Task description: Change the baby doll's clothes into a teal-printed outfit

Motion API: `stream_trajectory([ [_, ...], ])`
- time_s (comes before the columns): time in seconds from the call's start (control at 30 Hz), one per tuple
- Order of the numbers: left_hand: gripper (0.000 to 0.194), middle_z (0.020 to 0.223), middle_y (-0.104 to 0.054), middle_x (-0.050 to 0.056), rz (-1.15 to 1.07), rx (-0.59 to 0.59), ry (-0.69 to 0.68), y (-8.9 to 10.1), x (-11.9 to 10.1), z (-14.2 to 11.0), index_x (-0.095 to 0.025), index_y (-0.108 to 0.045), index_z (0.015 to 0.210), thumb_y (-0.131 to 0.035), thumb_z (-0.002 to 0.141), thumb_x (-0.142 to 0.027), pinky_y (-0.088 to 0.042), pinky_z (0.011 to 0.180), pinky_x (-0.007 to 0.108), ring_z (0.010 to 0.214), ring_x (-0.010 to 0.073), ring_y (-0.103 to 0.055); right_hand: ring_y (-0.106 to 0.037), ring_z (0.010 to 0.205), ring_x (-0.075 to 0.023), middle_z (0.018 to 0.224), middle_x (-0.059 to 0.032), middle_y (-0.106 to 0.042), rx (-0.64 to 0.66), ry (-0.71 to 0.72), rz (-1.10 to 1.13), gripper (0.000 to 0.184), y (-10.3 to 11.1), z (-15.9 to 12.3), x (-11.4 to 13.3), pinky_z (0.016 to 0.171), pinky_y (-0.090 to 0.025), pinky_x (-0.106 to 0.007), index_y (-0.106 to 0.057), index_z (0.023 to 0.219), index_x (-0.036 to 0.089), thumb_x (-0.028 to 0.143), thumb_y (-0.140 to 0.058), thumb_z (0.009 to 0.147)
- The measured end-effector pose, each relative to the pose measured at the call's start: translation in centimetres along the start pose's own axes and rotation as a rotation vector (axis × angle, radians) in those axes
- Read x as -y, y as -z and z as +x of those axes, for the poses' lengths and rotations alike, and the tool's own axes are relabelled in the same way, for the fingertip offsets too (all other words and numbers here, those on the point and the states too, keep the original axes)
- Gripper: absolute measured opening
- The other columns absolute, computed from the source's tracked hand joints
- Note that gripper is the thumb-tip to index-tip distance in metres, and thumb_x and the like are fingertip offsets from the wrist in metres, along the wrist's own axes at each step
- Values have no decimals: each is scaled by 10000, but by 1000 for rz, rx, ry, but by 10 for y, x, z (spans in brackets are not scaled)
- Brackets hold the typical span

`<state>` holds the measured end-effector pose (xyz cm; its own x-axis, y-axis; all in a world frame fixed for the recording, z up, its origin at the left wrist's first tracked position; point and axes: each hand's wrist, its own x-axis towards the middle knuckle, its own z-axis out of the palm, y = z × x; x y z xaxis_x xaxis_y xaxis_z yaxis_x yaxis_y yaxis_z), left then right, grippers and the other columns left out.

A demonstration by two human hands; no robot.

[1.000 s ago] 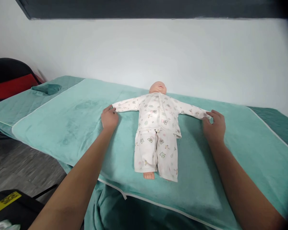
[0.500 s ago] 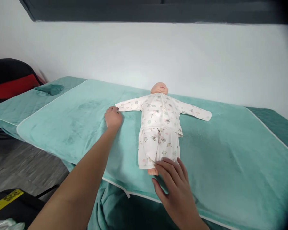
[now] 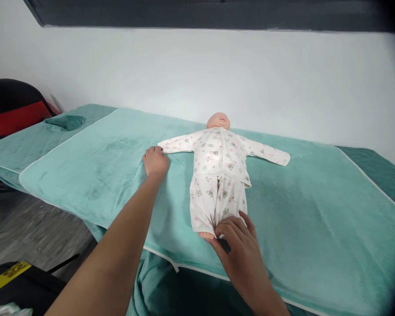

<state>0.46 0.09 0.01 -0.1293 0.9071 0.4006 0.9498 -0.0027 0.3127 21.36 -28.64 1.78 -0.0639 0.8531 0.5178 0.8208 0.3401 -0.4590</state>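
A baby doll [image 3: 218, 120] lies on its back on a teal towel [image 3: 299, 206], arms spread wide. It wears a white printed top [image 3: 221, 153] and matching trousers [image 3: 217, 204]. My left hand [image 3: 155, 160] rests on the towel with fingers curled at the cuff of the doll's left-side sleeve. My right hand [image 3: 237, 241] sits at the bottom of the trousers, its fingers closed on the hem of the right-side leg. One bare doll foot [image 3: 205, 235] pokes out beside my fingers.
The towel covers a padded table along a white wall [image 3: 217, 79]. A small dark green cloth [image 3: 66, 121] lies at the table's far left. A black and red chair [image 3: 9, 109] stands at left. A black case with a yellow label [image 3: 9, 281] sits on the floor.
My right hand left the doll's right-side sleeve cuff, came down to the trouser legs and closed on the hem. My left hand stayed by the other sleeve, curling slightly.
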Motion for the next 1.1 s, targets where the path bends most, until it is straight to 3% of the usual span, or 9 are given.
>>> stream_trajectory([
  [0.27, 386, 1263, -629, 164, 8, 14, 8, 0, -1, 0, -192, -646, 1190, -390, 901, -175, -414, 978, 492, 1196, 351, -530, -567, 781, -152, 782, 20, -597, -56, 39, 81, 144, 17, -2, 10, 1080, -364, -469, -546, 863, 233, 113, -607, 912],
  [0.47, 377, 1241, -631, 173, 22, 6, 2, -1, -1, 1, -185, -648, 1179, -395, 899, -180, -418, 965, 504, 1190, 364, -527, -567, 798, -155, 812, 7, -593, -55, 85, 106, 177, 14, -4, 3, 1049, -412, -451, -520, 878, 227, 59, -576, 888],
  [0.57, 376, 1238, -626, 182, 17, 8, -3, -2, -1, 1, -177, -647, 1177, -389, 902, -182, -415, 963, 511, 1186, 367, -524, -593, 936, -189, 944, -34, -618, 2, 88, 82, 165, 12, -4, 3, 1076, -400, -460, -553, 1010, 224, 104, -596, 905],
  [0.7, 379, 1244, -626, 171, 27, 14, 7, -1, -2, 1, -189, -646, 1184, -390, 905, -184, -418, 969, 500, 1187, 358, -527, -585, 1065, -237, 1104, -82, -613, 78, 117, -10, 316, 9, 0, 7, 1011, -422, -459, -561, 1240, 234, 180, -611, 932],
  [0.87, 384, 1252, -628, 163, 29, 16, 11, 0, -3, 1, -197, -648, 1190, -394, 902, -182, -419, 976, 497, 1194, 355, -526, -593, 928, -199, 1000, -34, -619, 155, 84, 32, 147, 4, 5, 8, 950, -418, -423, -619, 1013, 249, 131, -558, 950],
  [1.1, 381, 1241, -620, 178, 18, 11, 6, -1, -2, 0, -184, -645, 1186, -392, 901, -181, -413, 973, 509, 1192, 363, -521, -578, 784, -160, 868, -18, -638, -10, 126, 104, 194, 2, 3, 13, 878, -430, -370, -597, 892, 217, 72, -488, 962],
])
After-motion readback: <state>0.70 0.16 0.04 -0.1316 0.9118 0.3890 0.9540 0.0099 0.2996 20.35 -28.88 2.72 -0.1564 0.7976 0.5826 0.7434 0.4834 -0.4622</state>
